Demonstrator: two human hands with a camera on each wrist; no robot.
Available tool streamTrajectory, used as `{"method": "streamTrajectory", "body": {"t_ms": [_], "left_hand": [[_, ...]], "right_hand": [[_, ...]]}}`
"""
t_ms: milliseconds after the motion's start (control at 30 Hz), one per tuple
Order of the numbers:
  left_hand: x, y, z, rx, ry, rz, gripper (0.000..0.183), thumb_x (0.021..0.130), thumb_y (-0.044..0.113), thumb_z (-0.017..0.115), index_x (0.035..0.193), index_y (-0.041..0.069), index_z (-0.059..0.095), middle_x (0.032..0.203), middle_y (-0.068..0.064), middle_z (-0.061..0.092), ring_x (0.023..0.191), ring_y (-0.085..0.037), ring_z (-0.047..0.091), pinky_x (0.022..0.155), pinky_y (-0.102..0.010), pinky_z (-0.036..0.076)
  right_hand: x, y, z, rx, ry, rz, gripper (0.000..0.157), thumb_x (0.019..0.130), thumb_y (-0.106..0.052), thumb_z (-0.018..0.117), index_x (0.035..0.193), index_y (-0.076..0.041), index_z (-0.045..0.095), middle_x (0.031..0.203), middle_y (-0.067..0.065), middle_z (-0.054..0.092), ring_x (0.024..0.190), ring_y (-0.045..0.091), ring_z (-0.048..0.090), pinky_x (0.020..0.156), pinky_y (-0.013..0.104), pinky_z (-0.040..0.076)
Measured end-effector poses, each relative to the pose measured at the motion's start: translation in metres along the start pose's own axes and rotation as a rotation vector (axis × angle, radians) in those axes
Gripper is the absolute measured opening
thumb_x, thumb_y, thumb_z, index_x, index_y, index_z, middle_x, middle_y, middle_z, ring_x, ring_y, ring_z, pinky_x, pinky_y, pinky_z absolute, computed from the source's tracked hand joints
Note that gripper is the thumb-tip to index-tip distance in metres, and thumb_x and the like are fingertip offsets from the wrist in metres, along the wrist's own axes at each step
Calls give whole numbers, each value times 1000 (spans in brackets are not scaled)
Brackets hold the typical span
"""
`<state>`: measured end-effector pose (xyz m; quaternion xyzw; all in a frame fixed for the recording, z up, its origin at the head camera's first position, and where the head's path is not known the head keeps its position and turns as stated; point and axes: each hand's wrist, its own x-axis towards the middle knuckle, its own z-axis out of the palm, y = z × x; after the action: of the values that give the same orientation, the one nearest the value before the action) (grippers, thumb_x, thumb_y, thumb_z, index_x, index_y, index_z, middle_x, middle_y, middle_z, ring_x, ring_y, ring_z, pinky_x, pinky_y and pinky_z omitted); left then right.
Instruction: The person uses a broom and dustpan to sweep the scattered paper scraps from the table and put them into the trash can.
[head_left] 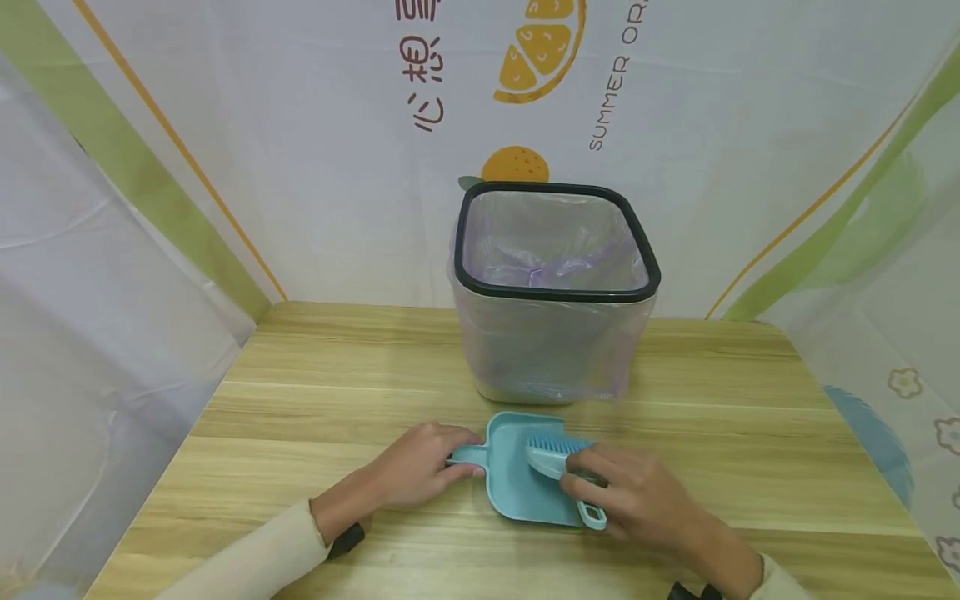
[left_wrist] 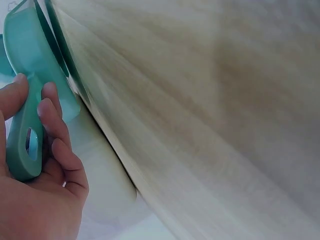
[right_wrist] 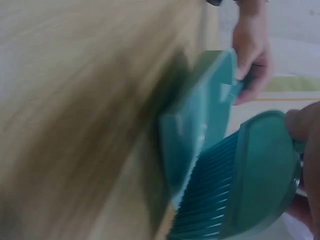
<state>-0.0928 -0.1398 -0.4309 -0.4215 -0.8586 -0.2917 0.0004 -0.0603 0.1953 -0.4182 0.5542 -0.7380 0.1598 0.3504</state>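
A teal dustpan (head_left: 517,483) is held low over the wooden table, its open edge facing right. My left hand (head_left: 423,462) grips its short handle (left_wrist: 22,145), which has an oval hole near the end. In my right hand (head_left: 637,496) is a small teal hand brush (head_left: 549,457), gripped by its body, with the looped handle end (head_left: 592,515) sticking out toward me. The brush overlaps the dustpan's open side in the head view. In the right wrist view its bristles (right_wrist: 205,195) point at the dustpan's edge.
Just beyond the dustpan stands a bin (head_left: 555,350) with a black rim and a translucent bag liner. The wooden table (head_left: 337,358) meets a white printed cloth (head_left: 337,167) at the back. More cloth hangs on both sides.
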Motion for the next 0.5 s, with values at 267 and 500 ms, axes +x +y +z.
{"method": "streamTrajectory", "body": {"t_ms": [267,500], "left_hand": [[1,-2,0,21,-16,-1,34,107,27,76,128,1,76,123,-8,80,116,-21,75,98,-40,61],[2,-6,1,69,-21,37,34,108,27,73,129,1,76,124,-8,79,117,-22,75,98,-40,61]], "right_hand": [[-7,2,16,-23,-49,-108,29,117,-11,48,107,-17,74,106,3,75,85,17,71,68,26,61],[-8,2,23,7,-122,-75,29,120,-18,48,111,-17,76,112,3,74,89,17,72,72,28,62]]}}
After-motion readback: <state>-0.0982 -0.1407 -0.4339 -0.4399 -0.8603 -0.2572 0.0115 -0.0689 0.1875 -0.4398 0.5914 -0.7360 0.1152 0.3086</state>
